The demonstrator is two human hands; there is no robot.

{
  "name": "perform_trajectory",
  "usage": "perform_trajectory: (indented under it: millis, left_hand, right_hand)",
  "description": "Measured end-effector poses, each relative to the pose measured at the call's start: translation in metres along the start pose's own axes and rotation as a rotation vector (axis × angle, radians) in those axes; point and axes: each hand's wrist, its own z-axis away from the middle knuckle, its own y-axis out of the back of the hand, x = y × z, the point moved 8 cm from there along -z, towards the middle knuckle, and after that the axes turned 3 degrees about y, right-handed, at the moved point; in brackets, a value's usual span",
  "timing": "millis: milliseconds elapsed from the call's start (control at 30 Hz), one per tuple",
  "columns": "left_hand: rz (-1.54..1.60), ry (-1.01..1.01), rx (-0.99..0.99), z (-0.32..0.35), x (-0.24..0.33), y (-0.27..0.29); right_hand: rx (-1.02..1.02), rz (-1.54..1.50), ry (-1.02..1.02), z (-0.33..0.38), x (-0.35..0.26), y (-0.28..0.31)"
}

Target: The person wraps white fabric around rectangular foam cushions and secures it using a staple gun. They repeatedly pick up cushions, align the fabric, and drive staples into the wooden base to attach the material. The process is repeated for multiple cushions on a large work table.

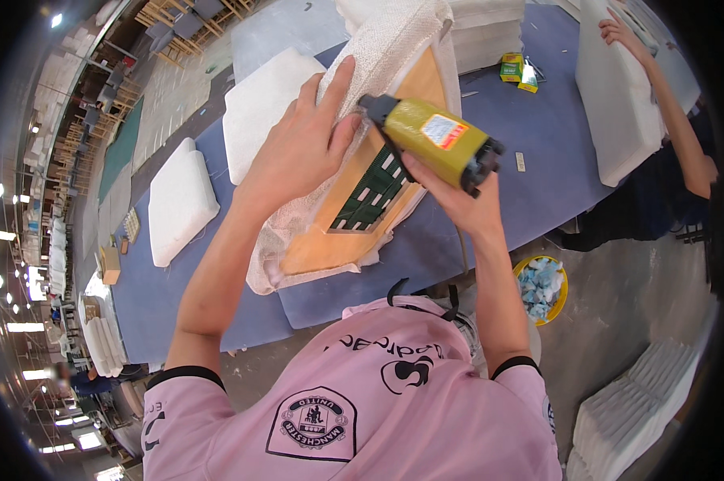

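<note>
I see the seat cushion frame (362,200) tipped up on the blue counter (538,152), with its wooden underside and green webbing facing me. The white woven cover fabric (386,48) is pulled over its top and left edge.

My left hand (302,136) lies flat on the fabric at the frame's upper left edge, fingers spread and pressing the cloth down. It is not closed around anything. My right hand (458,196) is clenched around the yellow staple gun (438,140), and the gun's dark nose touches the frame's top edge, just right of my left fingers.

I think the step in hand is fixing the cover to the wood along that top edge. The next move calls for keeping the cloth tight and the gun's nose flat on the wood, well clear of my left fingertips, which are very close to it.

Left of the frame lie two white foam pads (181,200), near but not touching it. Behind the frame are more white cushions (490,32) and a small yellow and green box (512,67). To the frame's right the counter is bare blue, so there is room to turn it that way. Far right, another person's arm (666,112) holds a big white cushion (618,96), well apart from me. The counter's near edge runs just below the frame.
</note>
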Motion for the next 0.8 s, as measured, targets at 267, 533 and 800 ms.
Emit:
perform_trajectory:
  millis: [267, 533, 800]
  left_hand:
    - [-0.028, 0.058, -0.021, 0.002, -0.001, -0.001]
    - [-0.055, 0.032, -0.004, 0.004, 0.003, -0.001]
    - [0.327, -0.097, -0.274, -0.009, -0.018, 0.016]
  right_hand:
    - [-0.072, -0.128, 0.092, -0.004, 0.003, -0.011]
    - [-0.135, -0.130, 0.071, 0.001, 0.003, -0.012]
    - [-0.171, -0.155, 0.035, 0.026, 0.011, -0.020]
